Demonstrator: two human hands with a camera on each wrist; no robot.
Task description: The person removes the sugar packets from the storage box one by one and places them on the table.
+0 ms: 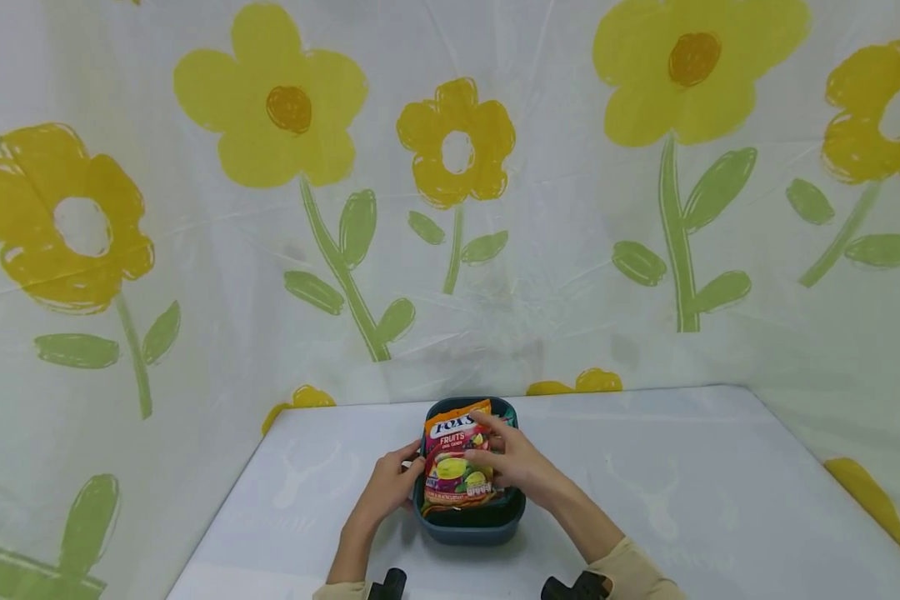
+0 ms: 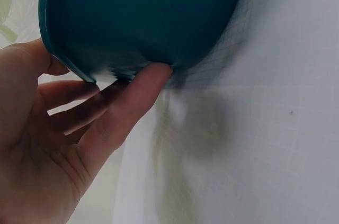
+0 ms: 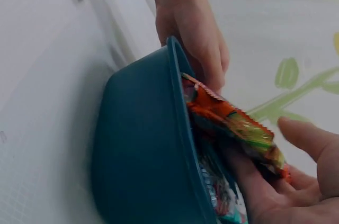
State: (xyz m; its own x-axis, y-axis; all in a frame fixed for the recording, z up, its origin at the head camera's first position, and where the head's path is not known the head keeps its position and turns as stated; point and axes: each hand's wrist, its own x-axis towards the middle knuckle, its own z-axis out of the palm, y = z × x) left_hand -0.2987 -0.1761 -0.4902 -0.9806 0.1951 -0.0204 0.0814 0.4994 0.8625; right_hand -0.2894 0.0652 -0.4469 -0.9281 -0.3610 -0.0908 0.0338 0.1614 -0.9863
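Note:
A dark teal plastic box (image 1: 471,533) stands on the white table. In it, a bag of Fox's fruit candy (image 1: 450,450) lies tilted, its front facing up. My left hand (image 1: 386,483) grips the box's left side at the rim; in the left wrist view a finger (image 2: 151,78) presses the outer wall. At the bag's right edge is my right hand (image 1: 521,462), thumb and fingers around it. The right wrist view shows fingers (image 3: 251,184) tucked under the raised bag. Beneath it, another shiny packet (image 3: 217,187) is partly hidden.
The white table (image 1: 645,500) extends to both sides of the box. Behind it hangs a white curtain (image 1: 547,317) printed with yellow flowers. Black devices (image 1: 573,586) are strapped at both wrists, by the beige sleeves.

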